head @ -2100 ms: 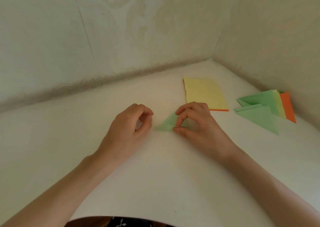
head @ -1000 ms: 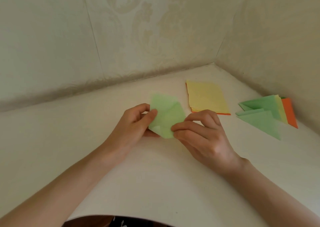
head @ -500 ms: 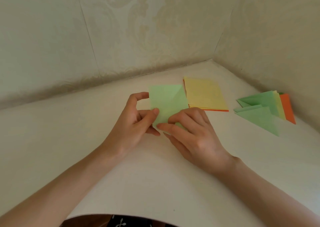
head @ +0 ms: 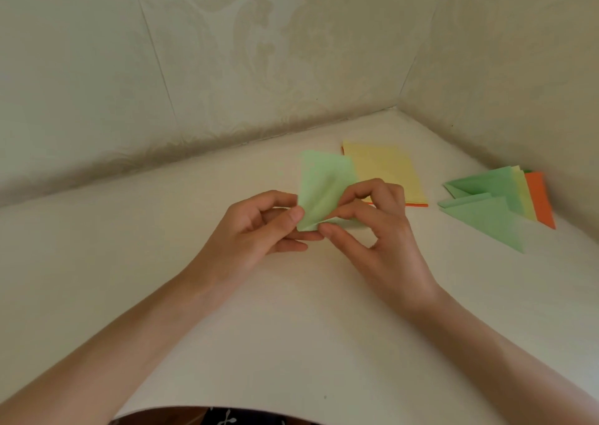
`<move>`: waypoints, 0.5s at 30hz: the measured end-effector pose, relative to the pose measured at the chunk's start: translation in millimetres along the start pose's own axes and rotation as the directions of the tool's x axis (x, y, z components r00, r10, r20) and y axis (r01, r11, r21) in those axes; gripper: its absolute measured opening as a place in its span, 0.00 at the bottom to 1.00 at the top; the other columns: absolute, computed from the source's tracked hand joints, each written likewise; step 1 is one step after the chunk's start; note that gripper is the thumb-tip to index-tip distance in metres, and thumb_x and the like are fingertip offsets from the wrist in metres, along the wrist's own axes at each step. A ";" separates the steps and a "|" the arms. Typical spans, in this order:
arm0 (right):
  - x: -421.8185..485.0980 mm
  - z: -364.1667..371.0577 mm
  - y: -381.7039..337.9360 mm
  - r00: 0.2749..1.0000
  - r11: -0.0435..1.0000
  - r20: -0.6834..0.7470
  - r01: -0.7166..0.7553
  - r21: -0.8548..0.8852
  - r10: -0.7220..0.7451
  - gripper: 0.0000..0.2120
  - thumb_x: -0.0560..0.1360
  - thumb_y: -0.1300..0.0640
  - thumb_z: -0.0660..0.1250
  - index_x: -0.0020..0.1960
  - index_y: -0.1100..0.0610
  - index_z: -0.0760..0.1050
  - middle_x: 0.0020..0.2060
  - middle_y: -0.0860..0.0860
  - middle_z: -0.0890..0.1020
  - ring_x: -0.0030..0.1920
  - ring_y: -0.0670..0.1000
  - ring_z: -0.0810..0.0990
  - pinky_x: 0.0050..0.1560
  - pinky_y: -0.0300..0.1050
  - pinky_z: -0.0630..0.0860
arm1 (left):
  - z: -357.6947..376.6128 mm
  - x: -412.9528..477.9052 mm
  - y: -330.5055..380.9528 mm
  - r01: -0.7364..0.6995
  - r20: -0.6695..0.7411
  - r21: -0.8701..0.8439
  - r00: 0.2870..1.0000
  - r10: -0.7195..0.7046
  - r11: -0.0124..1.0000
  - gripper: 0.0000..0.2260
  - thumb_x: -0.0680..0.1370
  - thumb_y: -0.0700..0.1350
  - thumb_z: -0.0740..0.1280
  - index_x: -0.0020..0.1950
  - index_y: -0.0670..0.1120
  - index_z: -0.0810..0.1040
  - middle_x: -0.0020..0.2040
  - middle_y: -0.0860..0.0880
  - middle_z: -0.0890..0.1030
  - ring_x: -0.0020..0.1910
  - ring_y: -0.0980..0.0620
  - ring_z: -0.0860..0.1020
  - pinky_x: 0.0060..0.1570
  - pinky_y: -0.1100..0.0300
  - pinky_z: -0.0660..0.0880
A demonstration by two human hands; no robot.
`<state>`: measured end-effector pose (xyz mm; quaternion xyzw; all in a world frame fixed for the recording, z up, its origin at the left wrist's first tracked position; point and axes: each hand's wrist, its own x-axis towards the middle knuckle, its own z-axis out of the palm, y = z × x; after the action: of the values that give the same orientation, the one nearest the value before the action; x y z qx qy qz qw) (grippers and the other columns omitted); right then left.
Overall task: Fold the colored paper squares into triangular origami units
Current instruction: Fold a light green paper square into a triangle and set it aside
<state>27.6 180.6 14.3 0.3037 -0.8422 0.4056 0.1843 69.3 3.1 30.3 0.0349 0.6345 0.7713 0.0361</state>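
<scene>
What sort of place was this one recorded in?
Probably a home craft corner: a white table against walls with pale patterned wallpaper, a stack of paper squares, folded triangles, and a green sheet pinched between left hand and right hand.

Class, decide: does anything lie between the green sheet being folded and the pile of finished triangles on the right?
Only the near corner of the yellow paper stack sits partly between the green sheet and the folded triangles. It lies flat, so the sheet could likely pass over it.
</scene>
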 end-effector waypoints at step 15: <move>2.5 -2.5 -9.3 0.903 0.897 0.004 -0.427 0.116 0.429 0.25 0.69 0.44 0.73 0.57 0.50 0.63 0.54 0.46 0.70 0.52 0.44 0.68 0.51 0.28 0.65 | 0.6 2.3 -2.6 0.052 -0.101 0.040 0.994 -0.048 0.998 0.07 0.75 0.36 0.65 0.50 0.42 0.80 0.44 0.47 0.85 0.45 0.51 0.84 0.40 0.65 0.78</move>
<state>32.0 177.2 22.5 0.1166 -0.8617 0.4869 0.0823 67.0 4.4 27.9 -0.0187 0.6523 0.7574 0.0228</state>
